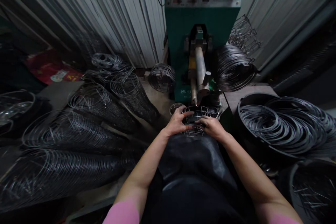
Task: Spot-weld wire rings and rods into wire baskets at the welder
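A small round wire basket [197,109] is held between my two hands, under the electrode tip of a green spot welder [175,42]. My left hand [177,122] grips its left side, thumb and fingers wrapped about the wires. On the near right side, my right hand [212,125] closes its fingers on the wire frame. A small orange glow shows where the welder's tip [194,100] meets the basket's far rim. The lower part of the basket is partly hidden by my fingers.
Tall stacks of wire baskets [78,168] lean at the left. Wire rings hang in a bundle [235,68] right of the welder and in a smaller bundle [162,77] left of it. A black tub [239,112] of rings and a bucket [291,178] of short wires stand at right.
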Available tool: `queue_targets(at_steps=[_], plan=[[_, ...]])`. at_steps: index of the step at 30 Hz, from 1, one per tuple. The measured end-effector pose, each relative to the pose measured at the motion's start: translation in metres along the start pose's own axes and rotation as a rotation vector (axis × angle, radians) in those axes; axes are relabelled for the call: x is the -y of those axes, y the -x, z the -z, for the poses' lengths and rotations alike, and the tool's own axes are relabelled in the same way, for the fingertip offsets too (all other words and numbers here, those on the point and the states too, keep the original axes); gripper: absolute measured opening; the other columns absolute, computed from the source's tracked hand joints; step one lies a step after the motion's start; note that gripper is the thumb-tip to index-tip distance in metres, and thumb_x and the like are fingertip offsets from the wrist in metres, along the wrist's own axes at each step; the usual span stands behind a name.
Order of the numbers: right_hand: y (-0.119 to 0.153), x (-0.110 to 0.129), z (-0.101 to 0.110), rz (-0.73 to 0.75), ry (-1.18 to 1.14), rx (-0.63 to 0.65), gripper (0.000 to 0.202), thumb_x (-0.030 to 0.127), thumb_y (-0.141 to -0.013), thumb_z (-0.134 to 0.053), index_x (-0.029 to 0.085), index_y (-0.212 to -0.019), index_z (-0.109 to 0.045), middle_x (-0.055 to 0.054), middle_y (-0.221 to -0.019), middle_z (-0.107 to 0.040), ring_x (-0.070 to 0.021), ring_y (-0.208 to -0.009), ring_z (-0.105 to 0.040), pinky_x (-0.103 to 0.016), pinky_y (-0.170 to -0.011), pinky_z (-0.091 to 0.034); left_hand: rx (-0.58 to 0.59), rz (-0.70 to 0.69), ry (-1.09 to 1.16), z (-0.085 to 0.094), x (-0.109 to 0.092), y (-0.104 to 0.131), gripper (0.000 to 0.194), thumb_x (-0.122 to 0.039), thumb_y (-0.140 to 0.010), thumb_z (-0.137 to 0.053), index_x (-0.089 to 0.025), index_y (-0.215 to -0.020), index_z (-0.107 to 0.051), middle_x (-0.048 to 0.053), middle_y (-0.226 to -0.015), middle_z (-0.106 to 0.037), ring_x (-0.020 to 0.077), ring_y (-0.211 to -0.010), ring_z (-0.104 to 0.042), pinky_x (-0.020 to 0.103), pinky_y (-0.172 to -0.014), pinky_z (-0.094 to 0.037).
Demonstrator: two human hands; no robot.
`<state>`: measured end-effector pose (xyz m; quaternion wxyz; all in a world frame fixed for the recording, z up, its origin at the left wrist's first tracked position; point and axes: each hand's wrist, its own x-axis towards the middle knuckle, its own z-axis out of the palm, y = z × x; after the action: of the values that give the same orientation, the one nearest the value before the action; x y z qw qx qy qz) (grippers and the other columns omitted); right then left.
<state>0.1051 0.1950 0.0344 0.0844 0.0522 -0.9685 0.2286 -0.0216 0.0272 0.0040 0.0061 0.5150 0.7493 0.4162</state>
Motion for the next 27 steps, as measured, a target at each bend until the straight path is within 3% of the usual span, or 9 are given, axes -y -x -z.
queue_targets(at_steps=[13, 21, 24, 27], plan=[[-0.018, -0.012, 0.005, -0.018, 0.006, -0.074, 0.020, 0.015, -0.078, -0.060, 0.022, -0.095, -0.068, -0.005, -0.095, -0.067, -0.0180, -0.087, -0.063, -0.025, -0.072, -0.047, 0.069, 0.167, 0.033, 0.007, 0.001, -0.025, 0.065, -0.035, -0.054, -0.082, -0.026, -0.114, -0.060, 0.008, -0.126, -0.039, 0.0258, -0.119, -0.042, 0.039, -0.103, -0.037], [-0.024, -0.012, 0.004, -0.099, 0.047, -0.141, 0.027, 0.010, -0.078, -0.056, 0.025, -0.097, -0.068, -0.004, -0.099, -0.066, -0.0183, -0.088, -0.063, -0.026, -0.072, -0.048, -0.016, 0.194, -0.053, 0.001, 0.006, -0.031, 0.063, -0.038, -0.055, -0.080, -0.030, -0.114, -0.060, 0.006, -0.123, -0.041, 0.0259, -0.117, -0.043, 0.040, -0.101, -0.038], [-0.027, -0.009, 0.004, -0.155, -0.029, -0.252, 0.029, 0.015, -0.076, -0.060, 0.026, -0.102, -0.065, -0.004, -0.104, -0.065, -0.0192, -0.089, -0.062, -0.028, -0.073, -0.048, -0.018, 0.221, -0.035, 0.000, 0.012, -0.038, 0.061, -0.040, -0.055, -0.080, -0.029, -0.112, -0.061, 0.006, -0.120, -0.043, 0.0247, -0.113, -0.047, 0.040, -0.099, -0.040], [-0.014, -0.007, -0.001, -0.268, -0.268, -0.479, 0.036, 0.025, -0.072, -0.067, 0.022, -0.107, -0.060, -0.005, -0.098, -0.064, -0.0189, -0.084, -0.060, -0.029, -0.073, -0.047, -0.041, 0.207, -0.040, 0.000, 0.012, -0.039, 0.061, -0.040, -0.055, -0.080, -0.029, -0.112, -0.061, 0.006, -0.120, -0.043, 0.0242, -0.113, -0.046, 0.039, -0.098, -0.040]])
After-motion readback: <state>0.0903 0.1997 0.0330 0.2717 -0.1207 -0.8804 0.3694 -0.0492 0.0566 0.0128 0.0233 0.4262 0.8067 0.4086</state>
